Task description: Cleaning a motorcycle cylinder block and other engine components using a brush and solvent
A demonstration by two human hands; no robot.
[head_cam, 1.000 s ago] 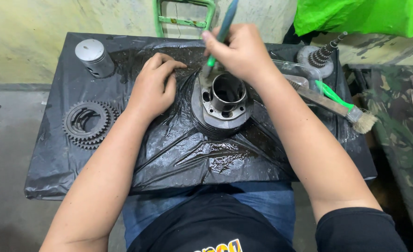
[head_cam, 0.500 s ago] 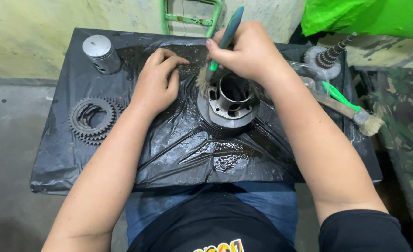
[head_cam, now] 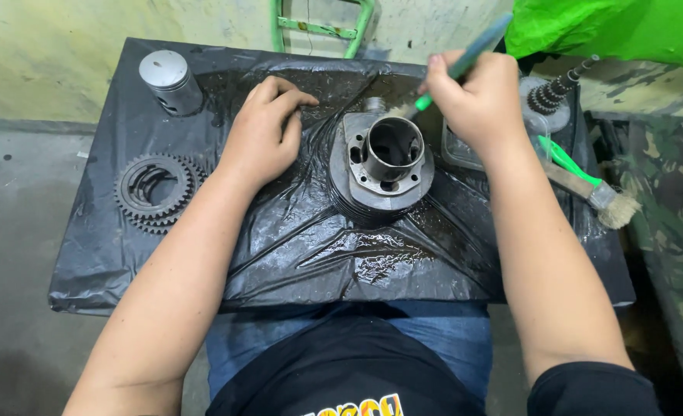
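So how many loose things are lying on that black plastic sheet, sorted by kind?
Finned grey metal engine cylinder: 1
Silver metal piston: 1
Dark toothed gear stack: 1
Green-handled brushes: 2, one in the right hand, one lying at the right
Grey metal part with a coiled spring: 1
Total: 6

The left hand rests on the sheet.

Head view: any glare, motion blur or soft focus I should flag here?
Head view: sharp overall under even light; wet highlights glare off the black plastic sheet in front of the metal cylinder; the brush in the right hand is slightly blurred at its upper end; the left hand and gear ring are crisp; edges look mildly stretched.
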